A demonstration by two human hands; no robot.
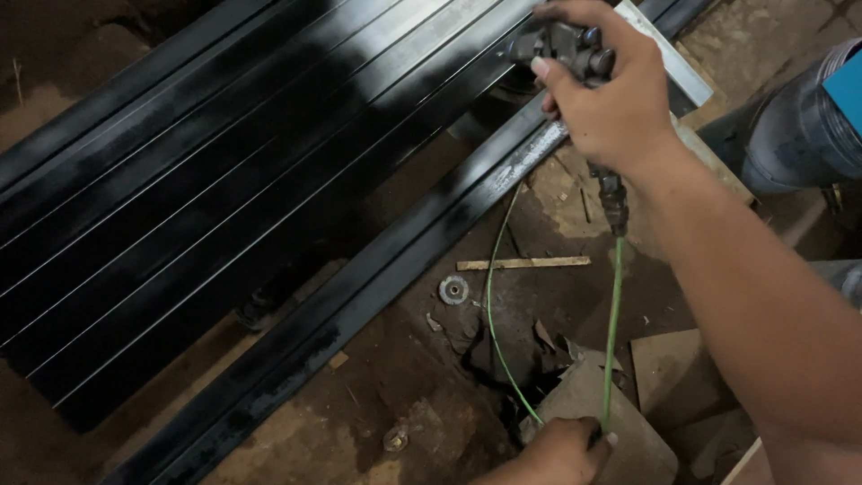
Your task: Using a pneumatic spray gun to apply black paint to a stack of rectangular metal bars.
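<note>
My right hand sits at the upper right of the frame, fingers wrapped tight around a dark spray gun, with the forefinger laid along its body. The gun's nozzle end points toward the upper middle, over the black bars. Those bars lie side by side in a slanted row that fills the upper left and centre; a pale, glossy patch shows on them just left of the gun. One more long bar runs apart from the row, diagonally from the lower left up to beneath my right hand, part black and part bare grey metal near the top.

From under my right wrist a dark fitting hangs down, and a green hose drops from it to the bottom of the frame. My left hand, at the bottom centre, is closed on that hose; a second run of it curves up from the hand toward the lone bar.

On the dirt floor at centre lie a thin wooden strip and a small round disc. A blue-grey drum is at the right edge.
</note>
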